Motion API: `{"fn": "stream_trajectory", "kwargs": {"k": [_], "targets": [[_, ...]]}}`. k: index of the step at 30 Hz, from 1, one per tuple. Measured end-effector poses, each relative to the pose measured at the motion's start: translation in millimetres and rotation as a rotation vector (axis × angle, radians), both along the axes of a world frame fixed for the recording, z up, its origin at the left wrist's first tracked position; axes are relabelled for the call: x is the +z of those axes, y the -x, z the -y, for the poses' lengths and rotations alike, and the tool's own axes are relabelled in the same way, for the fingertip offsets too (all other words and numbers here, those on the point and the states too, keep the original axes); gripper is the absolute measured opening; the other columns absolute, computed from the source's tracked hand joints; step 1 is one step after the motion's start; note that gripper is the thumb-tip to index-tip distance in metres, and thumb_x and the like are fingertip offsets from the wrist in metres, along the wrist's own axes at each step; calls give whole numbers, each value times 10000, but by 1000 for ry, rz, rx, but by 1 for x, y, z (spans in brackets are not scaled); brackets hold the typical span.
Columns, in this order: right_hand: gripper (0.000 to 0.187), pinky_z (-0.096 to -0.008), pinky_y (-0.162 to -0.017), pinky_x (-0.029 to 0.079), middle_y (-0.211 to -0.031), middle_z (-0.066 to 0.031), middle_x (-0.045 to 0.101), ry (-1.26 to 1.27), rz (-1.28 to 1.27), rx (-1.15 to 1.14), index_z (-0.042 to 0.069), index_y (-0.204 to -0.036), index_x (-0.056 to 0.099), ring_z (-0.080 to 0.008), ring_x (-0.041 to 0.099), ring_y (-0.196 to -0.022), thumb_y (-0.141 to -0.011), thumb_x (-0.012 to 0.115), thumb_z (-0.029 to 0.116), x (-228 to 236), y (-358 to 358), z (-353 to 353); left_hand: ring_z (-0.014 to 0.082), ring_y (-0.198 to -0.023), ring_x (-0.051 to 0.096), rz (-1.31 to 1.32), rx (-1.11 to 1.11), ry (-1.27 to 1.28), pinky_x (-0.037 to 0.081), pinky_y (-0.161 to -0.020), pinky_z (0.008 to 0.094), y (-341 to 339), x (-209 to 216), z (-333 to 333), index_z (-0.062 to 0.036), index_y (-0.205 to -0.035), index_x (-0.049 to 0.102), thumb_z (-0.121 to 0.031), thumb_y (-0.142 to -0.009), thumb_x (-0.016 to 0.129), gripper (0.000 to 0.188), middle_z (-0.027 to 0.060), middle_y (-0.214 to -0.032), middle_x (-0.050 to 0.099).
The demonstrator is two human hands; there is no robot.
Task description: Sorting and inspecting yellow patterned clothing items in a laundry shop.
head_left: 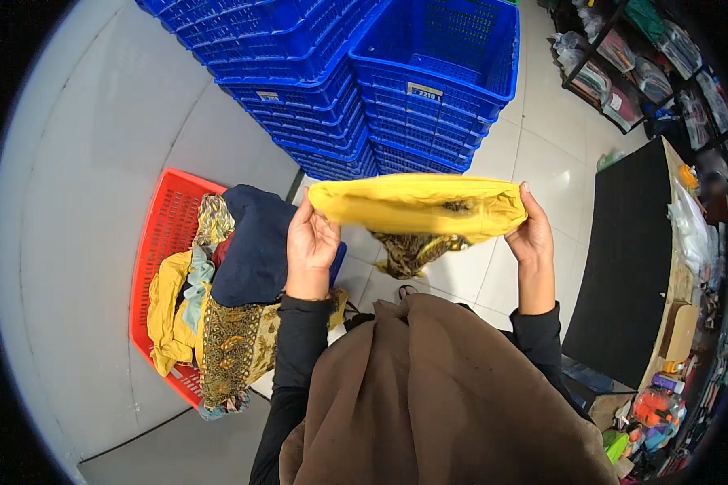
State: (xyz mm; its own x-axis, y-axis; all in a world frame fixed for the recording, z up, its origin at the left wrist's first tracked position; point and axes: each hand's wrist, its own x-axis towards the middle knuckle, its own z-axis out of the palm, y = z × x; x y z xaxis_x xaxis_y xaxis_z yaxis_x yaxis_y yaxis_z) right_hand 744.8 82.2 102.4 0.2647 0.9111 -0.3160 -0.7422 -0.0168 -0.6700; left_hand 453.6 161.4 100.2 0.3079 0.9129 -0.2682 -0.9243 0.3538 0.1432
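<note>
In the head view, the yellow cloth (pixel 429 189) spans the space right of the red basket (pixel 158 242). The left hand (pixel 311 244) grips the end nearer that basket, the right hand (pixel 534 236) the farther end. It looks light, soft and hardly fragile, likely to sag mid-span, where brown patterned fabric (pixel 408 257) hangs; the two upper corners seem the surest hold.

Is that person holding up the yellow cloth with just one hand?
No, the left hand holds one end of the yellow cloth and the right hand holds the other.
</note>
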Motion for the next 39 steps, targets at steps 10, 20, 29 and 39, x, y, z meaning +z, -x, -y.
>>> {"fn": "stream_trajectory", "kwargs": {"k": [10,20,29,39], "targets": [[335,-351,-905,437,-1075,-113,599,-146,-203,25,8,-1075,534,-219,576,-995,-905,493,294,-3,0,-14,244,-863,608,-302,-220,-24,489,-775,332,-1,-18,9,20,-1079,530,-280,-919,467,346,158,-961,617],[274,-285,-782,508,-986,-103,606,-206,-20,245,-30,-1094,514,-162,612,-870,-857,556,102,27,52,-27,227,-942,550,-1481,-327,-1174,429,-829,325,-57,2,28,-60,-1150,508,-160,-781,665,413,133,-1009,565],[202,-350,-795,522,-979,-150,590,-211,-72,82,-12,-1012,466,-222,617,-886,-829,547,13,22,44,-28,198,-778,630,-1514,-13,-1030,491,-684,290,-85,15,43,-7,-1083,530,-157,-792,657,351,149,-853,627],[168,-293,-646,540,-853,-142,585,-70,-13,-272,23,-928,434,-204,618,-707,-802,539,-11,-11,20,-32,305,-546,564,-1877,-123,-1009,419,-503,347,-66,55,40,-35,-823,612,-244,-873,521,234,156,-601,560]]}}
